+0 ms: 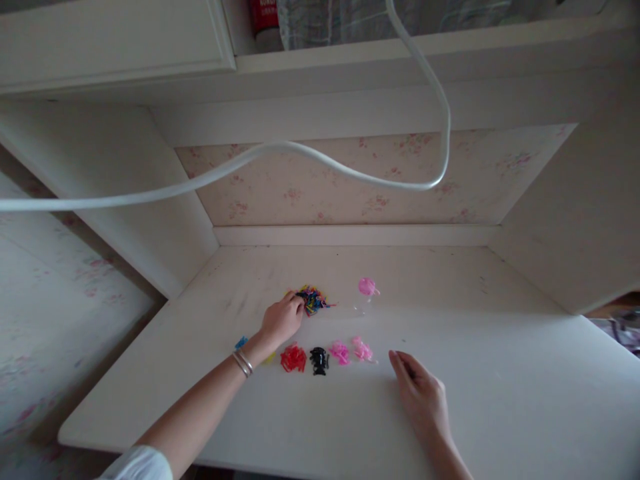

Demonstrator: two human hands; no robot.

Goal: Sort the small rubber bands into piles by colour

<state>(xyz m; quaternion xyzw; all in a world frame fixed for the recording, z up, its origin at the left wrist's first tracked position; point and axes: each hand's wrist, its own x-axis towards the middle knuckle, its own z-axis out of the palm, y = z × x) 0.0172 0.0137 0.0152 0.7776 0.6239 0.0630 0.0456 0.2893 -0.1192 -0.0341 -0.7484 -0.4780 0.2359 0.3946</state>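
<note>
A mixed heap of small thin coloured pieces [313,301], perhaps little rubber bands, lies on the white desktop [500,387]. My left hand [284,317] reaches to its left edge, fingertips pinched together; anything between them is hidden. Nearer to me is a row of single-colour piles: blue [241,342], yellow [271,358], red [293,358], black [319,361], bright pink [339,353] and pale pink [363,349]. My left wrist partly covers the yellow pile. To the right of the row, my right hand [420,387] is closed, thumb against curled fingers; its contents cannot be seen.
A pink round item [367,287] sits behind the row beside a clear, hard-to-see object [363,307]. A white cable [320,157] hangs across the view. Cabinet walls [555,220] flank the desktop, with a shelf [400,57] above.
</note>
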